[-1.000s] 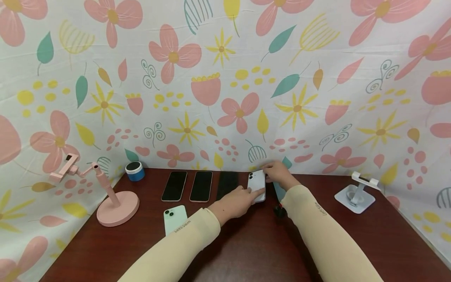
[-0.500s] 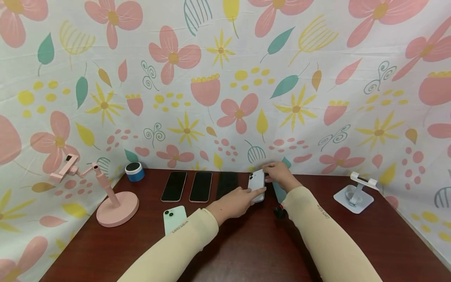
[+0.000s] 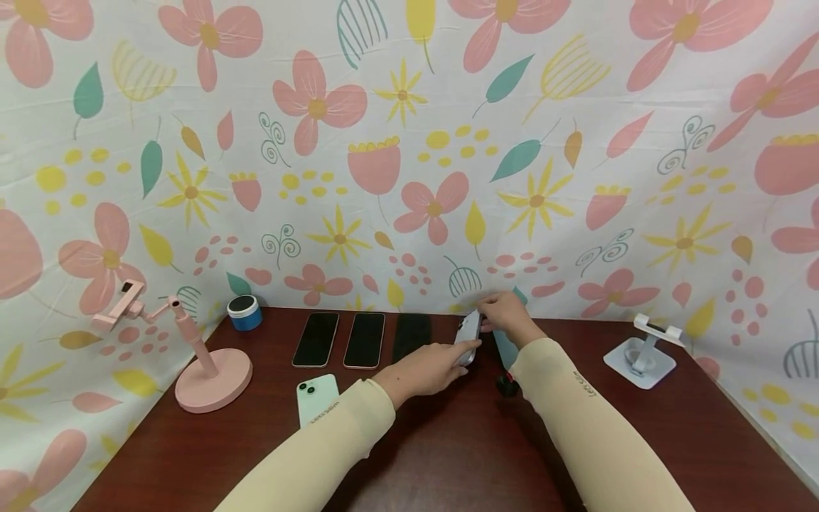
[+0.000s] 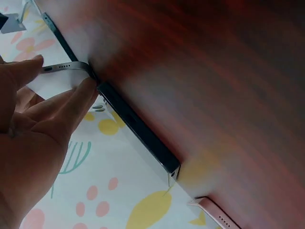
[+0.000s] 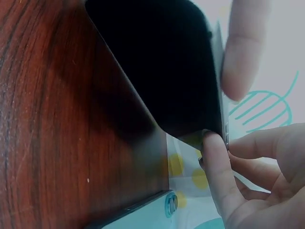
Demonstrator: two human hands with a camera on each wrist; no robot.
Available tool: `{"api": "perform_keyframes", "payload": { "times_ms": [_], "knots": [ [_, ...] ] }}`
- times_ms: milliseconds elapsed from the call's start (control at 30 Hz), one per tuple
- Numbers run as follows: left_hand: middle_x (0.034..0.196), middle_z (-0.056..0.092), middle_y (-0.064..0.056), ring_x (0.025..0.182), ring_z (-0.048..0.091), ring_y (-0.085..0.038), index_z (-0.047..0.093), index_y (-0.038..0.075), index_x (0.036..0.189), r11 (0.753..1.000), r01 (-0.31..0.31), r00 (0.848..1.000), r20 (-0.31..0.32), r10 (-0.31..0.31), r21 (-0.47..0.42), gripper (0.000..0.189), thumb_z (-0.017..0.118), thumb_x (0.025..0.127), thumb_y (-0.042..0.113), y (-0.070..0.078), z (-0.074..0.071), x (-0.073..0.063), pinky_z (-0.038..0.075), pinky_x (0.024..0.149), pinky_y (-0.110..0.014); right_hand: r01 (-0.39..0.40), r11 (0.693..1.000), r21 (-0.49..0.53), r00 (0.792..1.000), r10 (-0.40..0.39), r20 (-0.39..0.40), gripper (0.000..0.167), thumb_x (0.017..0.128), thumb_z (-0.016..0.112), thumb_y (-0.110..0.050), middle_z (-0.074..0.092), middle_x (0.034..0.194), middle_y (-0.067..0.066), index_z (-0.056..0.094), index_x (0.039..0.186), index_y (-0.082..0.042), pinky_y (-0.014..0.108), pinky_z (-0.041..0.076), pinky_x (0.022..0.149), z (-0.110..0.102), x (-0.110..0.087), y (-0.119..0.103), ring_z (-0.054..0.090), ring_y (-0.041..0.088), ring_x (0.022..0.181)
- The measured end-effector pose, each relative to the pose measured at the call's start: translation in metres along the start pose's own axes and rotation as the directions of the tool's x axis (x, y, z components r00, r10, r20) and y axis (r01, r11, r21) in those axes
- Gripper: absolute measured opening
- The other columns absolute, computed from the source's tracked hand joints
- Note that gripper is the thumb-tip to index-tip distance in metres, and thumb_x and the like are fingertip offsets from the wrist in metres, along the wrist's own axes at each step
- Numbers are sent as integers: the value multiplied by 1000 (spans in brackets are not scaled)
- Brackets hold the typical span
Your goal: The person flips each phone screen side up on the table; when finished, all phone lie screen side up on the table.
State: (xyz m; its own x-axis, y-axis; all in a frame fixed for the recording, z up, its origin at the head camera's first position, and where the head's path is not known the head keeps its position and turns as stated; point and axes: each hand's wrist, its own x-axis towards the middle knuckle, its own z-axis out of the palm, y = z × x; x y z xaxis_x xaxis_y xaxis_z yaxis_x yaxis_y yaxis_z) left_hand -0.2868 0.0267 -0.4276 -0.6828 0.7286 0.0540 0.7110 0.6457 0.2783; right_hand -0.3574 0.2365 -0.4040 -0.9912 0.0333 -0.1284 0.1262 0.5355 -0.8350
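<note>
A pale phone (image 3: 469,328) with rear cameras is tilted up on its side at the back of the table. My left hand (image 3: 434,368) grips its lower end; in the left wrist view, thumb and fingers hold the edges around the charging port (image 4: 46,69). My right hand (image 3: 507,313) pinches its upper corner. The phone's black screen (image 5: 157,62) faces the right wrist camera, with a fingertip of the left hand (image 5: 242,57) along its far edge. A light-blue phone (image 3: 505,348) lies just beside it, partly under the right hand.
Left of the held phone lie a dark phone (image 3: 411,334) and two phones, one (image 3: 365,340) and another (image 3: 316,340), screens up. A mint-green phone (image 3: 316,398) lies nearer. Around them stand a pink phone stand (image 3: 213,380), a blue-white round container (image 3: 244,313) and a white stand (image 3: 640,361).
The pale phone has turned from showing its back broadly to standing more on its edge, tipped by both hands. The hands stay in nearly the same place.
</note>
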Motion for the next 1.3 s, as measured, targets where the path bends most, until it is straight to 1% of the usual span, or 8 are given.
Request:
{"api": "perform_keyframes", "payload": {
  "times_ms": [333, 467, 667, 767, 933, 1033, 1167, 1300],
  "knots": [
    [120, 78, -9, 89, 73, -10, 38, 24, 163, 986, 79, 997, 3, -79, -145, 50, 47, 115, 36, 0, -3, 1, 53, 77, -25, -22, 999, 44, 1000, 22, 3, 44, 110, 54, -16, 57, 148, 33, 59, 145, 12, 46, 62, 101, 3, -2, -5, 75, 38, 115],
    [128, 76, -11, 93, 73, -10, 38, 22, 163, 972, 114, 993, 13, -114, -204, 48, 42, 117, 37, 1, -4, 1, 52, 78, -26, -22, 997, 76, 1000, 21, 21, 45, 112, 53, -16, 55, 150, 34, 56, 147, 12, 47, 61, 104, 4, -1, -5, 70, 43, 125],
    [93, 73, -8, 78, 69, -12, 38, 15, 160, 949, 135, 990, -9, -144, -286, 45, 40, 118, 31, 5, -3, 2, 49, 72, -25, -14, 992, 127, 999, 9, 41, 46, 112, 52, -17, 54, 151, 33, 56, 148, 10, 51, 58, 108, 8, 1, -5, 64, 45, 133],
    [95, 74, -8, 84, 70, -12, 39, 13, 160, 939, 145, 986, -37, -164, -311, 44, 42, 117, 27, 8, -2, 0, 49, 74, -26, -15, 990, 140, 998, 7, 63, 47, 112, 52, -19, 51, 154, 32, 55, 150, 9, 52, 58, 108, 10, 2, -4, 60, 46, 137],
    [84, 66, -5, 74, 62, -14, 35, 13, 165, 912, 178, 979, -31, -203, -369, 51, 43, 117, 27, 6, -1, -2, 48, 75, -30, -23, 986, 166, 992, 2, 125, 51, 114, 49, -21, 41, 163, 32, 48, 157, 6, 53, 58, 109, 12, 3, -2, 52, 50, 145],
    [100, 72, -8, 81, 62, -11, 32, 13, 168, 900, 193, 975, -25, -220, -390, 55, 43, 117, 27, 3, -2, -3, 48, 78, -30, -37, 982, 186, 989, 10, 146, 52, 114, 49, -23, 43, 162, 31, 46, 158, 4, 54, 57, 110, 14, 3, -3, 55, 48, 143],
    [138, 71, -17, 98, 70, -15, 31, 12, 170, 833, 214, 968, -7, -252, -510, 57, 47, 116, 24, -1, -5, -4, 54, 82, -31, -55, 979, 196, 982, 17, 189, 59, 114, 50, -30, 46, 159, 33, 40, 162, 2, 56, 56, 111, 15, 6, -1, 58, 47, 141],
    [154, 61, -19, 118, 75, -25, 37, 11, 167, 719, 230, 956, 14, -294, -656, 56, 52, 114, 19, -6, -7, -3, 64, 92, -37, -78, 970, 228, 970, 21, 241, 64, 115, 48, -35, 43, 161, 35, 32, 166, 1, 55, 55, 112, 15, 9, 3, 56, 49, 143]
  ]
}}
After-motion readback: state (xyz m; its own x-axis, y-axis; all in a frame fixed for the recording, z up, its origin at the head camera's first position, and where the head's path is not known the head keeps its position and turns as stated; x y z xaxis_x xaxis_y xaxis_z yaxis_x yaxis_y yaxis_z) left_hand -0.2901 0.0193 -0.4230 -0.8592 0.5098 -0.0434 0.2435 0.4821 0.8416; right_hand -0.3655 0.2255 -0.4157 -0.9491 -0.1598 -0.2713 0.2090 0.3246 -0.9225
